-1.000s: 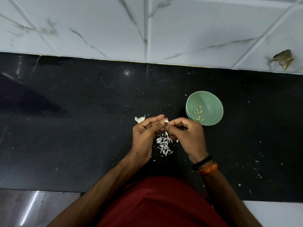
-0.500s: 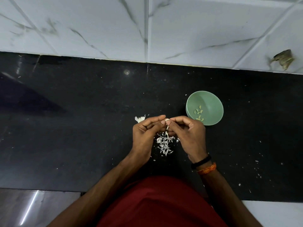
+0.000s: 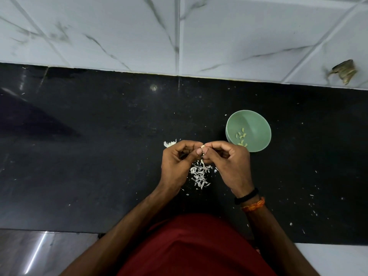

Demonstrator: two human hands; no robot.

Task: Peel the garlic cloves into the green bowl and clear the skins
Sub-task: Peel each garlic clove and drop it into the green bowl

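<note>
While the peeled cloves [image 3: 241,138] are lying in the bottom of the green bowl [image 3: 256,124], the person is working on another garlic clove [image 3: 203,146], pinching it between both hands just above the black surface [image 3: 99,156]. The left hand [image 3: 177,166] is curling its fingers [image 3: 199,151] round one side and the right hand [image 3: 229,164] is nipping the other, thumbs and forefingers clamped together on the clove. This looks like the peeling step, partway through the job: a pile of skins [image 3: 200,174] is sitting directly beneath the hands, and further flecks are scattered to the right.

Next, I would judge, the loosened skin needs pulling free and dropping onto the pile, and the bare clove carrying over to the bowl, which is standing just beside the right hand.

Only a pale sliver of the clove is showing between the fingertips, so I cannot tell how much skin is on it. A white scrap [image 3: 169,144] is peeking out behind the left hand; whether it is skin or unpeeled garlic is unclear.
</note>
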